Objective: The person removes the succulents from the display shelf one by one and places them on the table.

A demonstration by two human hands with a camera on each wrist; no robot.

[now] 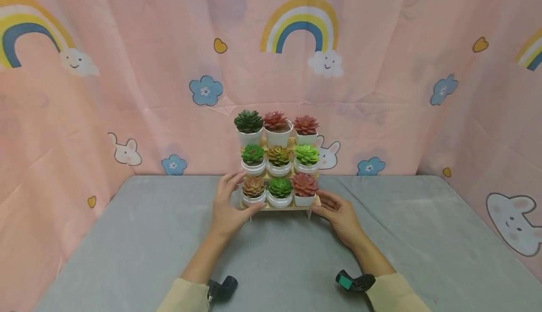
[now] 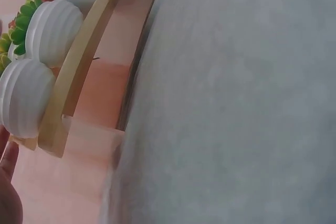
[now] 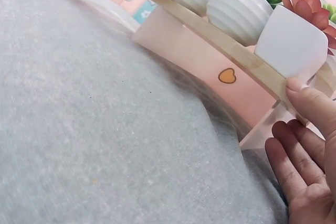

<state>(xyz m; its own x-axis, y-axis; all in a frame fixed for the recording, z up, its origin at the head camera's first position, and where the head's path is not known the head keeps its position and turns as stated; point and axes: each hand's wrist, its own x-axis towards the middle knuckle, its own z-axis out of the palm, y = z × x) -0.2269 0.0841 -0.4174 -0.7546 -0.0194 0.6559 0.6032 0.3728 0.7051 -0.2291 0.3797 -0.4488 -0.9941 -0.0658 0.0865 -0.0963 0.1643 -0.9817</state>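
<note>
A three-tier plant stand [image 1: 279,209] with light wooden shelves and clear legs stands on the table, carrying rows of small potted succulents. Its top row has a dark green succulent [image 1: 248,121] and two reddish ones. On the bottom shelf are a brown succulent [image 1: 254,186], a green one [image 1: 280,187] and a red one [image 1: 305,184] in a square white pot [image 3: 291,43]. My left hand [image 1: 228,208] grips the stand's left end, thumb at the front. At the right end, my right hand [image 1: 340,215] holds the bottom shelf, its thumb on the wooden edge.
Grey cloth [image 1: 148,236] covers the table. Behind the stand hangs a pink curtain [image 1: 161,86] printed with rainbows, flowers and rabbits. Black straps with devices, such as the right one [image 1: 355,281], sit on both wrists.
</note>
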